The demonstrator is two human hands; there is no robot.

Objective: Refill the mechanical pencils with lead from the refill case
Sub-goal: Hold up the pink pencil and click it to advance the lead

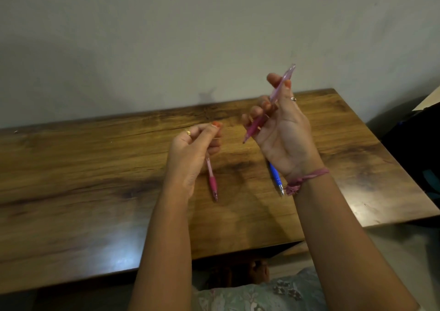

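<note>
My right hand [283, 124] grips a translucent pink mechanical pencil [273, 96] above the table, tilted, with its tip down-left and its cap end up-right. My left hand [190, 153] is raised beside it with thumb and forefinger pinched together; whether something thin is held between them is too small to tell. A second pink pencil [212, 180] lies on the wooden table [95, 179] under my left hand. A blue pencil [276, 177] lies partly hidden beneath my right wrist. No refill case shows in this view.
The table stands against a plain wall. Its right edge drops off beside dark objects [414, 144] on the floor. My lap in patterned cloth [250, 296] sits below the front edge.
</note>
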